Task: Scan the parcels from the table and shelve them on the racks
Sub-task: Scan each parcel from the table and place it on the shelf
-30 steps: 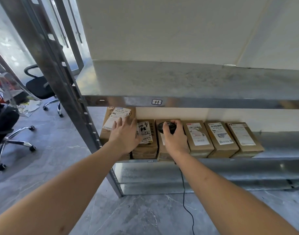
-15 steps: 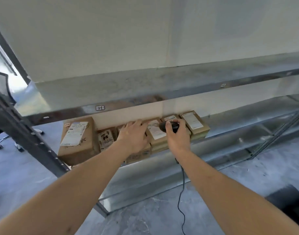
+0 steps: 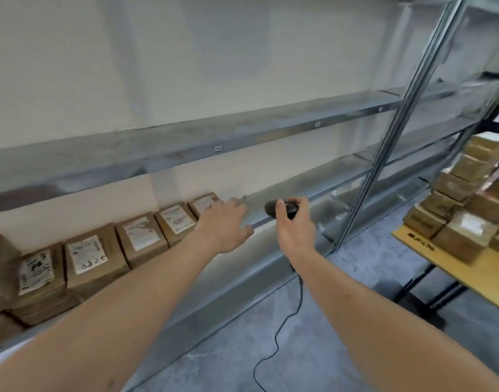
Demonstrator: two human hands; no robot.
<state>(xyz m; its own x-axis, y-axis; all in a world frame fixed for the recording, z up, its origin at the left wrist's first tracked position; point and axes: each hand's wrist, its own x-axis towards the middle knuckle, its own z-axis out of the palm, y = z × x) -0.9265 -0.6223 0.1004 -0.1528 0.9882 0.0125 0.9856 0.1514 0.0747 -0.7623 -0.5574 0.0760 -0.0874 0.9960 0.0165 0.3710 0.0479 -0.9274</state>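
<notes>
While right hand (image 3: 295,227) grips scanner (image 3: 282,208), left hand (image 3: 224,226) has left the parcels (image 3: 142,236)

The parcels (image 3: 142,239) on the rack (image 3: 299,128) are brown cardboard, each with a white label printed in black; one label (image 3: 87,257) carries handwritten black digits. The rack is grey, shiny metal. The scanner (image 3: 282,208) is black, and its cable (image 3: 276,338) is black too. The counter (image 3: 485,274) is yellow wood colour with black legs, and its parcels (image 3: 466,199) are brown with pale labels. The floor (image 3: 313,363) is grey with lighter marbled veins. The wall (image 3: 186,52) is off-white.
</notes>
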